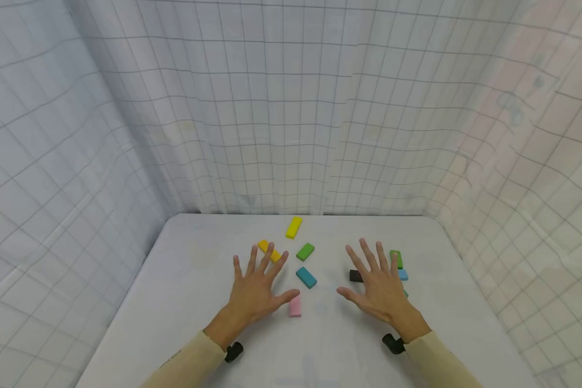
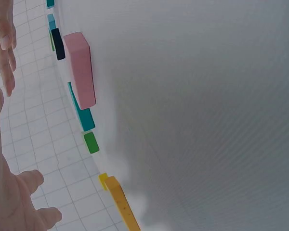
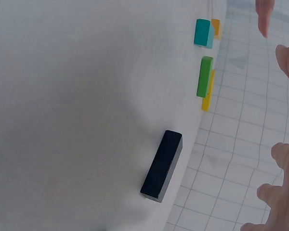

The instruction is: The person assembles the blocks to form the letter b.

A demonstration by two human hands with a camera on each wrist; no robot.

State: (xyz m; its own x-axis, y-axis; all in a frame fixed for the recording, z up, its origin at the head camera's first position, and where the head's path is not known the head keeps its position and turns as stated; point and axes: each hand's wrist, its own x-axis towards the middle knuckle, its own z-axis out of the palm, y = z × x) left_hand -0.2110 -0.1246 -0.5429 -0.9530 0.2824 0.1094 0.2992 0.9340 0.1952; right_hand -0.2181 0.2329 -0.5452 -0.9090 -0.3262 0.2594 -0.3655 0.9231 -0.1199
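Both hands hover over a white table with fingers spread, holding nothing. The left hand point(image 1: 254, 288) is nearest a pink block point(image 1: 295, 306) beside its thumb and an orange-yellow block point(image 1: 270, 251) partly behind its fingertips. Between the hands lie a teal block point(image 1: 306, 277) and a green block point(image 1: 305, 251); a yellow block point(image 1: 293, 227) sits farther back. Under the right hand point(image 1: 380, 291) is a black block point(image 1: 355, 276), mostly hidden in the head view but whole in the right wrist view. Past its fingers lie another green block point(image 1: 396, 259), a light blue block point(image 1: 403, 275) and a barely visible teal piece.
The white tabletop point(image 1: 184, 258) ends at a back edge, where a white grid-patterned curtain point(image 1: 281, 134) hangs. Similar cloth encloses the left and right sides. Black camera mounts point(image 1: 393, 344) are worn at both wrists, below beige sleeves point(image 1: 186, 362).
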